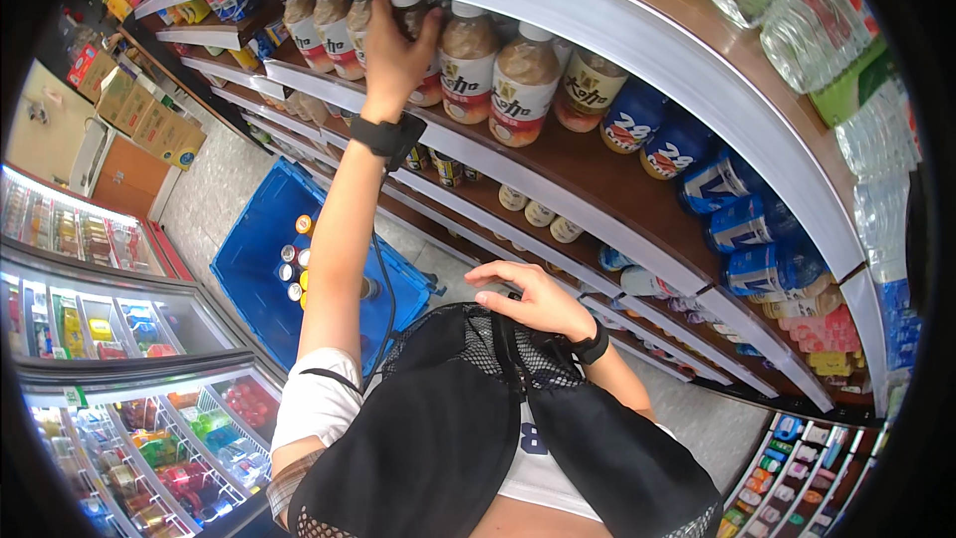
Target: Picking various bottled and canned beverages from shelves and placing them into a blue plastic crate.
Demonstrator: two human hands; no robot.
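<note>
Our left hand (399, 58) curls round a bottle (409, 14), grip indeterminable; our right hand (535, 301), half-open, is empty. Shelf edge (637, 257) lined; crate (249, 221) part-filled.

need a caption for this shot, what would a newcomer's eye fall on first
Probably the left hand, raised to a row of brownish bottles with white labels on the shelf, upper centre. Next, the bright blue crate left of centre, with round-topped containers inside.
</note>
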